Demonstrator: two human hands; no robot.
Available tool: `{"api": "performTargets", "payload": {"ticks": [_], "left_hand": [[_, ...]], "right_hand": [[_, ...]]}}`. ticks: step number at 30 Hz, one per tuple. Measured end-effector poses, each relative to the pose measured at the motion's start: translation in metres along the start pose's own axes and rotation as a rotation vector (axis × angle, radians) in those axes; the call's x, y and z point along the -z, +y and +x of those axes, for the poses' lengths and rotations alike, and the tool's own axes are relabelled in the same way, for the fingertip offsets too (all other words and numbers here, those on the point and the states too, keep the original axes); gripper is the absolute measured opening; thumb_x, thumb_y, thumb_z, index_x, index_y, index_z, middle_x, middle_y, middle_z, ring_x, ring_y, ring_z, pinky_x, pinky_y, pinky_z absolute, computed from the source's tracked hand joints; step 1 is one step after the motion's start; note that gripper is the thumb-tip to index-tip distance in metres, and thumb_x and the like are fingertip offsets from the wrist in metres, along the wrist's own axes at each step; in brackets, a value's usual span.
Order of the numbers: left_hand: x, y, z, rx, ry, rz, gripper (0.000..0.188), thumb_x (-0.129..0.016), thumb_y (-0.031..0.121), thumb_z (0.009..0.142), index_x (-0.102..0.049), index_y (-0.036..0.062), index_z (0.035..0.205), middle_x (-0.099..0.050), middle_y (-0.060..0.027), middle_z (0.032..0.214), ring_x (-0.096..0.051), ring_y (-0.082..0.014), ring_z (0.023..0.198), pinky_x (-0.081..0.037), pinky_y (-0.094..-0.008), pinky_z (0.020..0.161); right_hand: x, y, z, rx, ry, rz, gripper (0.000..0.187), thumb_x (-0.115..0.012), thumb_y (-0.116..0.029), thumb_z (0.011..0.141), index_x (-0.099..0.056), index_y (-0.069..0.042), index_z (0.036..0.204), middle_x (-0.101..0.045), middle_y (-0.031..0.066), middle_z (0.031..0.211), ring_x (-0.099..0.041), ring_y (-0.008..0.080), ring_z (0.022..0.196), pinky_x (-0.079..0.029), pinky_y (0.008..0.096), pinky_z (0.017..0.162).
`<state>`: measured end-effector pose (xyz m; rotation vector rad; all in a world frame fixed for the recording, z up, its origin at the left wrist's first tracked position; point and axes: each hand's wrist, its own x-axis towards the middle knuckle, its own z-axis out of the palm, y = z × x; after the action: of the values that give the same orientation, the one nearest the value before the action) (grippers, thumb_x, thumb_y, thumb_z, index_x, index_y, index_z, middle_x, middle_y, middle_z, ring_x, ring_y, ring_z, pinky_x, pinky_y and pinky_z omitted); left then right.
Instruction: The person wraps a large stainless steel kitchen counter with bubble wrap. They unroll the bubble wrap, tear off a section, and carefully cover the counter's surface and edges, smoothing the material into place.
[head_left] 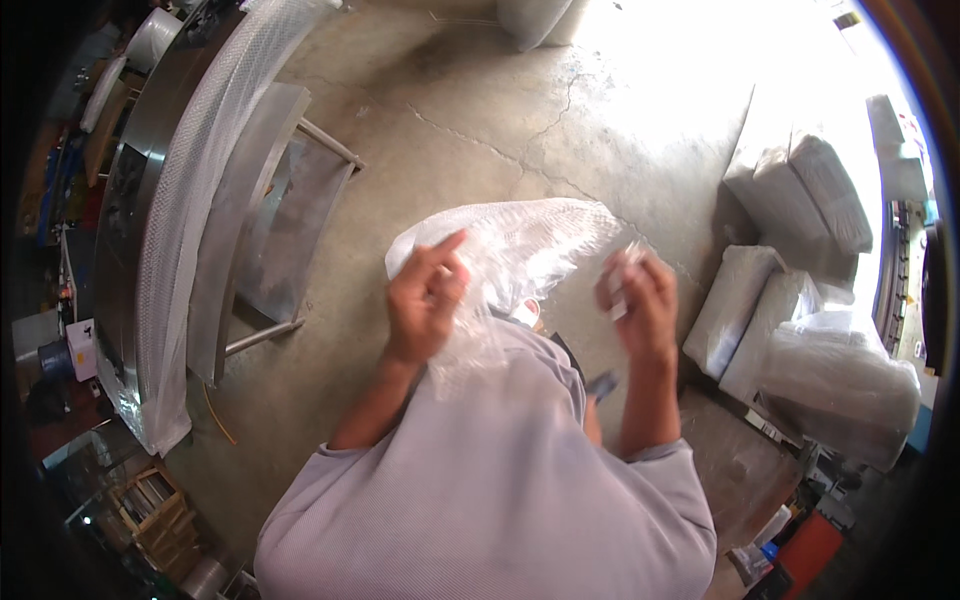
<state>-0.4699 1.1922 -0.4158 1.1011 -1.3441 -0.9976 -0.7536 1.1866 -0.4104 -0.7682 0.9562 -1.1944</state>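
A sheet of clear bubble wrap spreads out in front of my body, and a loose part of it hangs down beside my left wrist. My left hand is closed on the wrap's near left part, its index finger pointing up and inward. Raised to the right of the sheet, my right hand has its fingers curled round a small whitish piece. The grip hides most of that piece, and blur keeps me from telling its kind.
Along the left runs a metal table, with a long strip of bubble wrap over it. Several plastic-wrapped blocks stand at the right. Wooden crates sit at lower left. The concrete floor has cracks.
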Motion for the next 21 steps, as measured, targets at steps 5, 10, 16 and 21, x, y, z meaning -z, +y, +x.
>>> {"api": "performTargets", "payload": {"ticks": [5,10,16,21], "left_hand": [[0.029,-0.003,0.004,0.175,0.132,-0.231,0.025,-0.059,0.008,0.096,-0.069,-0.0025,0.117,-0.057,0.0028,0.081,-0.046,-0.0031,0.065,-0.043,-0.0187,0.063],[0.032,0.006,0.004,0.202,0.152,-0.298,0.024,-0.059,0.007,0.094,-0.070,-0.0039,0.113,-0.061,0.0002,0.081,-0.050,-0.0037,0.064,-0.043,-0.0192,0.062],[0.023,0.003,0.000,0.140,0.221,-0.309,0.021,-0.058,0.005,0.093,-0.069,-0.0054,0.108,-0.059,-0.0018,0.080,-0.050,-0.0056,0.064,-0.042,-0.0204,0.059],[0.023,-0.004,-0.001,-0.039,0.296,-0.351,0.020,-0.055,0.004,0.092,-0.066,-0.0061,0.106,-0.052,-0.0032,0.077,-0.044,-0.0077,0.061,-0.038,-0.0234,0.055]], "right_hand": [[0.072,-0.059,0.096,0.346,0.110,-1.323,0.030,-0.063,-0.023,0.101,-0.068,-0.005,0.123,-0.067,0.0149,0.093,-0.064,0.0193,0.073,-0.052,0.0315,0.065],[0.094,-0.057,0.149,0.325,0.467,-1.467,0.065,-0.074,-0.023,0.093,-0.046,-0.015,0.151,-0.052,0.0257,0.145,-0.072,0.0326,0.105,-0.059,0.0413,0.088],[0.041,0.033,0.129,0.003,0.168,-1.018,0.045,-0.059,-0.043,0.102,-0.069,0.000,0.113,-0.075,0.0162,0.099,-0.072,0.0225,0.075,-0.058,0.0329,0.069],[-0.024,0.111,0.046,-0.448,-0.316,0.040,0.112,-0.004,-0.087,0.088,-0.067,0.002,0.116,-0.073,0.0162,0.100,-0.073,0.0239,0.086,-0.056,0.0341,0.071]]}}
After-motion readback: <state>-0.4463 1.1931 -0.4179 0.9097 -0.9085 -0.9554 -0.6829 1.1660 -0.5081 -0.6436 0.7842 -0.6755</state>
